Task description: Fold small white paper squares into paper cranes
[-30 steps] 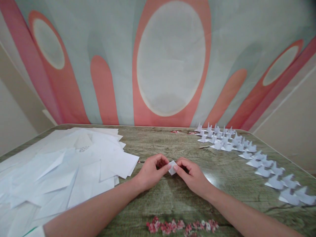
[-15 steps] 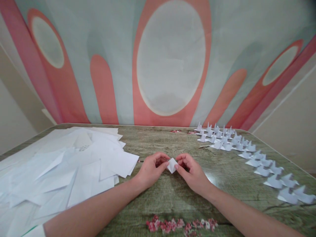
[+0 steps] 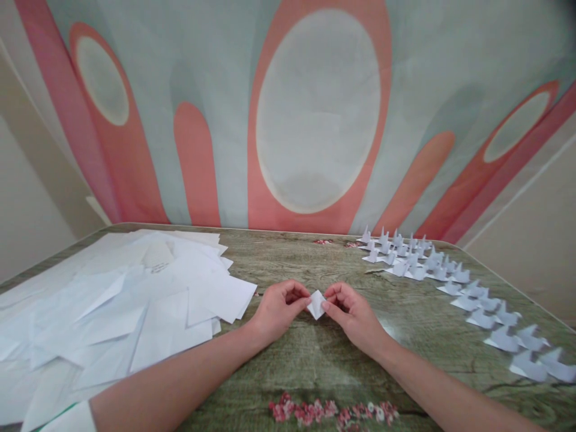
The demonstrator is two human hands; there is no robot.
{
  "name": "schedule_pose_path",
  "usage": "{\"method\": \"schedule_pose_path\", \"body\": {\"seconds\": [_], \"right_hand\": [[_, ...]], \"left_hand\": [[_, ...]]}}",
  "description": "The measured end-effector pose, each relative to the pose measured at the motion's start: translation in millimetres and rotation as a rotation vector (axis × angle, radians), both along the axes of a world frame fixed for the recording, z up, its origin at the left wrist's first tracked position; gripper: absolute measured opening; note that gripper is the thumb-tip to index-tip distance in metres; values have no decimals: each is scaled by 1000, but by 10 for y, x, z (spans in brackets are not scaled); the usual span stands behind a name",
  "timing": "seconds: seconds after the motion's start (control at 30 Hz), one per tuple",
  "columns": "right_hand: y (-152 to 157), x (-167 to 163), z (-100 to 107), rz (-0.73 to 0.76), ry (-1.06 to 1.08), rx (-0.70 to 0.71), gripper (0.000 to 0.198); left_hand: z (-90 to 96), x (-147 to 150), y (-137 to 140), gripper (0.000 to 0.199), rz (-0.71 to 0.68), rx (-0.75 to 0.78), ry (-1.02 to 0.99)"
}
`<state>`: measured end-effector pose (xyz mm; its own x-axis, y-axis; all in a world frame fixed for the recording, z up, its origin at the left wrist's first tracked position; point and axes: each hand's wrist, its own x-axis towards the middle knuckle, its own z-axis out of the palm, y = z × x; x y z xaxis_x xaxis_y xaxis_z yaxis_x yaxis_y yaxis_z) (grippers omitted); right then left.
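Note:
A small folded piece of white paper (image 3: 317,305), diamond-shaped, is held just above the table between both hands. My left hand (image 3: 282,305) pinches its left corner between thumb and fingers. On the opposite corner, my right hand (image 3: 351,309) is closed in the same kind of pinch. Several folded paper birds (image 3: 481,318) stand in slanting rows on the right side of the table. To the left of my left hand lies a wide pile of loose white paper sheets (image 3: 166,318).
The wood-patterned table (image 3: 288,366) bears a pink flower print (image 3: 310,411) near its front edge. Behind it hangs a backdrop (image 3: 319,114) with coral and grey-green shapes. One sheet in the pile carries small writing.
The whole view has shifted slightly, so the scene sits a little further right. Both hands keep their pinch on the paper, whose visible face looks flatter and more square-on.

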<state>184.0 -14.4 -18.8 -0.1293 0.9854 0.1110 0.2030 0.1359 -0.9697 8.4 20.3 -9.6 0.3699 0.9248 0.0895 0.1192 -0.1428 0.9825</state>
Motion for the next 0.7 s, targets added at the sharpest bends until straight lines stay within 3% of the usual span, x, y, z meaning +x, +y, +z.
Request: {"method": "schedule_pose_path", "body": {"seconds": [0.27, 0.5, 0.7], "right_hand": [[19, 0, -41, 1, 15, 19, 13], [18, 18, -27, 2, -10, 46, 12], [15, 13, 14, 2, 44, 17, 15]], "left_hand": [[-44, -8, 14, 4, -22, 50, 23], [63, -47, -14, 22, -187, 272, 186], [58, -66, -9, 30, -240, 229, 139]]}}
